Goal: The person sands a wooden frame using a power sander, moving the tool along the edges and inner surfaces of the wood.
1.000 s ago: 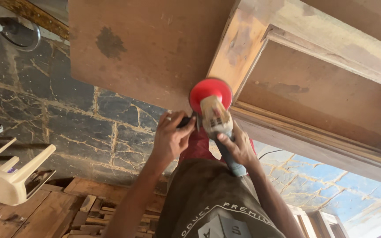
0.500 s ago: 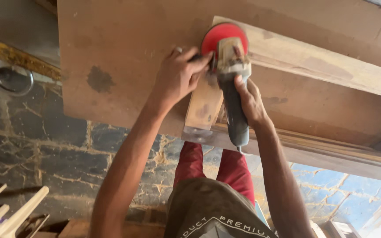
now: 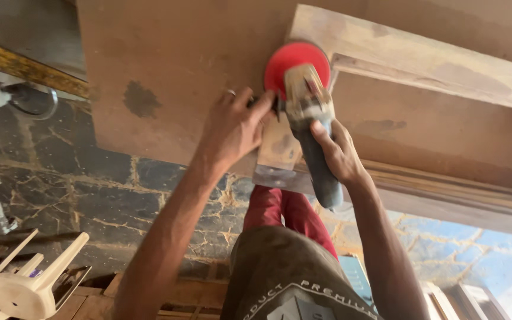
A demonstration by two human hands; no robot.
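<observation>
I hold an angle sander [image 3: 308, 118] with a round red pad [image 3: 294, 59] pressed flat on a wooden door frame [image 3: 410, 59]. My left hand [image 3: 232, 127] grips the black side handle just left of the pad. Around the grey-blue body of the tool closes my right hand [image 3: 336, 151], below the pad. The pad sits at the corner where an upright wooden rail [image 3: 277, 148] meets the top rail, next to a brown flat panel [image 3: 173, 71].
A stone-patterned floor [image 3: 90, 195] lies beneath the panel. A pale plastic stool [image 3: 25, 284] lies overturned at lower left, beside wooden planks [image 3: 96, 302]. My red trousers [image 3: 282, 210] and dark shirt fill the lower middle. A dark stain [image 3: 140, 98] marks the panel.
The sander went from the rail's lower end up to the corner, then slid slightly back down. Both hands stayed on the tool throughout.
</observation>
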